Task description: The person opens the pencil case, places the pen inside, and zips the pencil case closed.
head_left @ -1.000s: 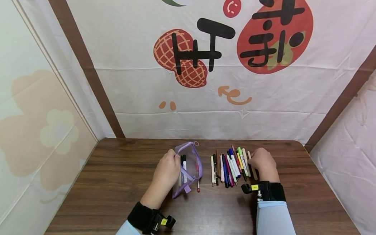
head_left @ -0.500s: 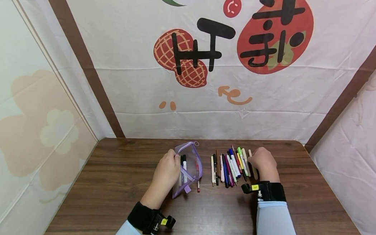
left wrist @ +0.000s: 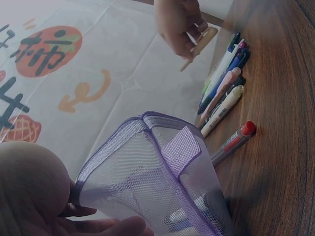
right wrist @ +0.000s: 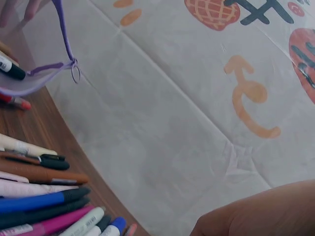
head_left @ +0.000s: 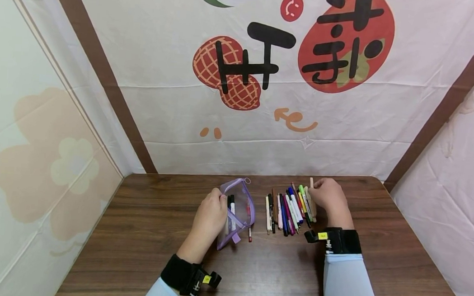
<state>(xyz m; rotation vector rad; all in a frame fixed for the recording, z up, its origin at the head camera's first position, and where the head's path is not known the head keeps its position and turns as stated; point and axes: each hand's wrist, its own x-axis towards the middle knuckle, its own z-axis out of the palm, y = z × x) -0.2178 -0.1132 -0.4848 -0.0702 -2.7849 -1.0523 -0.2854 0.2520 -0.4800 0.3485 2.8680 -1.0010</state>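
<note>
My left hand (head_left: 212, 212) grips the side of a purple-edged mesh pencil case (head_left: 243, 202), its thumb over the edge. The case gapes toward the right, with several pens (head_left: 232, 206) inside. In the left wrist view, the mesh wall (left wrist: 128, 187) spreads beside the left fingers. My right hand (head_left: 328, 195) pinches a beige pen (left wrist: 201, 45), raised off the table at the right end of the loose pens. Only a bit of that hand (right wrist: 261, 214) shows in the right wrist view, where its fingertips and the pen are out of sight.
Several loose pens and markers (head_left: 288, 212) lie side by side between the hands. A red-ended pen (left wrist: 241, 135) lies by the case, partly hidden by it. The brown wooden table (head_left: 270, 277) meets a printed white cloth (head_left: 173, 117) at its back edge.
My right hand has moved slightly up and left, lifting the beige pen from the right end of the row. The left hand and the pencil case stay in place.
</note>
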